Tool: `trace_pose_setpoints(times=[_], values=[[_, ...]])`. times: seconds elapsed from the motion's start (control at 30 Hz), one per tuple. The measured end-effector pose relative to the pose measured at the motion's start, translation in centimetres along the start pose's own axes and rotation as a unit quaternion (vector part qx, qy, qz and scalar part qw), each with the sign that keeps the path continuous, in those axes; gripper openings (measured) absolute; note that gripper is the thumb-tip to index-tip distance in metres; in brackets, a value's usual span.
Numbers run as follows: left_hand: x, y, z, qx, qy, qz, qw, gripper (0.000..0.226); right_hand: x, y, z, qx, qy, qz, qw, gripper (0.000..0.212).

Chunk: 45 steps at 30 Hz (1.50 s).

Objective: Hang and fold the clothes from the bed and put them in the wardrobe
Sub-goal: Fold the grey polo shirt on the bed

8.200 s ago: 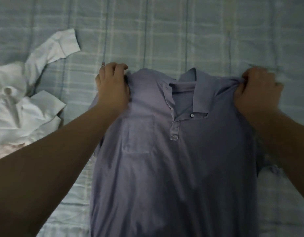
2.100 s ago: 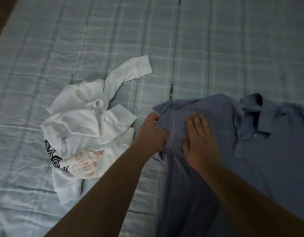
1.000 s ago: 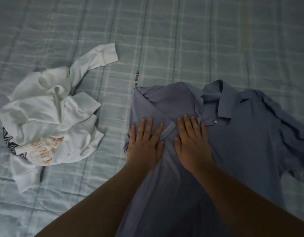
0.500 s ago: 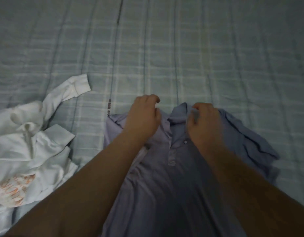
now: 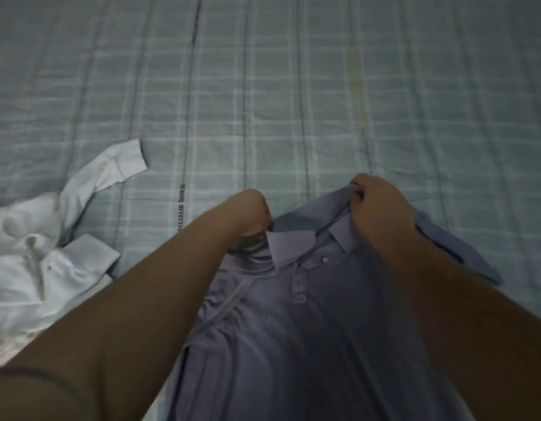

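Head view: printed strip [image 5: 180, 208] on plaid bed cover [image 5: 293, 86] reads "…AFFECTIO", start blurred, end cut off by left forearm. Blue polo shirt [image 5: 308, 329] lies near centre on bed cover, its lower part out of frame. Left hand [image 5: 248, 214] curls into fabric left of collar, fingertips hidden. Right hand [image 5: 378, 208] grips bunched fabric right of collar. White shirt pile [image 5: 50, 262] at left, orange print unreadable.

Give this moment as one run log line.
blue polo shirt: front up on bed | left hand: grips it beside collar | right hand: grips collar | white clothes: heaped left
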State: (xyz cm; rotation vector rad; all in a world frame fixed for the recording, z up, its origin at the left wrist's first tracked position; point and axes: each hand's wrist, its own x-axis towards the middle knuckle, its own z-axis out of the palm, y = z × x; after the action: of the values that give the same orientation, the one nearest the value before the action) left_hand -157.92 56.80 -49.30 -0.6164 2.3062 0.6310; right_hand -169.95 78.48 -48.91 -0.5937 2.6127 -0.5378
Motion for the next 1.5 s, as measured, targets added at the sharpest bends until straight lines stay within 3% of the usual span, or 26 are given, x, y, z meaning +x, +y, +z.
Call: trace_pose_setpoints(times=[0.13,0.3,0.4,0.47,0.57,0.67,0.83,0.9,1.03,1.13,1.3,1.4,1.5], values=[[-1.3,0.2,0.1,-0.046,-0.026,0.000,0.999,0.057,0.1,0.2,0.0,0.021,0.059,0.004,0.998,0.013],[-2.4,0.3,0.5,0.000,-0.048,-0.030,0.998,0.030,0.5,0.1,0.2,0.084,0.068,0.034,0.994,0.018],[-2.8,-0.4,-0.9,-0.149,-0.068,-0.100,0.981,0.024,0.9,-0.3,0.5,0.090,0.084,0.026,0.992,0.019],[-2.8,-0.7,-1.8,-0.270,-0.023,-0.137,0.953,0.027,1.2,-0.7,0.7,0.100,0.088,0.028,0.991,0.022],[-2.2,-0.9,-2.5,-0.364,0.110,-0.115,0.918,0.014,1.7,-1.3,0.9,0.164,0.087,0.050,0.981,0.022],[-1.2,-1.1,-2.9,-0.440,0.177,-0.097,0.875,0.016,2.0,-1.8,1.0,0.227,0.099,0.074,0.966,0.017],[-0.2,-1.8,-2.2,-0.294,0.323,-0.013,0.899,0.014,2.4,-1.7,0.6,0.224,0.123,0.055,0.965,0.020],[-0.1,-1.9,-1.9,-0.265,0.291,-0.009,0.919,0.010,2.5,-1.0,0.8,0.213,0.093,0.060,0.971,0.025],[-0.8,-2.7,-0.6,-0.297,0.182,-0.010,0.937,0.040,1.7,0.8,1.0,0.190,0.034,0.076,0.978,0.041],[-2.0,-3.5,0.5,-0.261,0.206,0.027,0.943,0.050,0.2,2.3,1.3,0.151,0.042,0.039,0.987,0.047],[-4.7,-4.9,3.8,-0.158,0.280,0.115,0.940,0.046,-3.1,4.2,1.9,0.087,0.090,-0.064,0.990,0.045],[-6.1,-5.3,5.8,-0.156,0.277,0.143,0.937,0.048,-4.6,5.0,2.3,0.055,0.084,-0.058,0.993,0.044],[-6.8,-5.4,7.1,-0.061,0.236,0.123,0.962,0.051,-5.9,5.5,3.1,-0.003,0.055,-0.059,0.997,0.043]])
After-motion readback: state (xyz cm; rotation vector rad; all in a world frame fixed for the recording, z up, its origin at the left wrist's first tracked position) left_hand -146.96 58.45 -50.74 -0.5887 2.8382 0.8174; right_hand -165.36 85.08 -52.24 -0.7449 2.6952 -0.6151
